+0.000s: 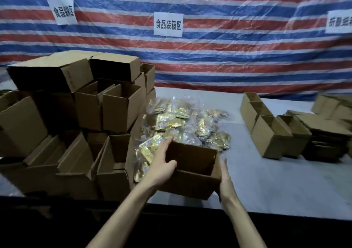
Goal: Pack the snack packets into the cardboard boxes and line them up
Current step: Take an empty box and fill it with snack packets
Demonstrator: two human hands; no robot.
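3 paper signs (168, 24), 2 hands (162, 164), 1 held box (192, 181)

Dim, soft focus, blurred right edge

Paper sign (168, 24) on striped tarp (228, 57): 食品装箱区; left sign (62, 10) same; right sign (339, 22) unreadable.
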